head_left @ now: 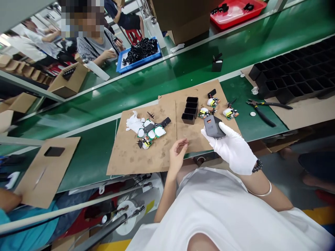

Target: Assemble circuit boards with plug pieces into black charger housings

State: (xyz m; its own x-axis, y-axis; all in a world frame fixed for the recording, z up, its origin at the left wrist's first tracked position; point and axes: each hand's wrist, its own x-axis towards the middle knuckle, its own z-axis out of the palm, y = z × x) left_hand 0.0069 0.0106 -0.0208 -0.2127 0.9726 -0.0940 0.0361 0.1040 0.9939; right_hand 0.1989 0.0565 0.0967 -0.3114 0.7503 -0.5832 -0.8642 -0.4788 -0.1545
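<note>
My right hand [232,146], in a white glove, is closed around a black charger [211,127]; its end face with a port slot is turned up toward me. Bare and loosely curled, my left hand [178,153] holds nothing, its fingers apart from the thumb, at the cardboard's near edge. Just beyond the charger lie several circuit boards [230,113] with yellow and white parts. Open black cases [190,111] stand in a row left of them. On the left cardboard [125,158] are more boards with white pads [159,131] and a crumpled white glove [134,122].
Cutting pliers [261,111] lie to the right, before a large block of black cases [295,75]. Across the green belt [183,75], a person sits by a blue tray [138,66] of black parts. A red tray [235,19] stands at the back.
</note>
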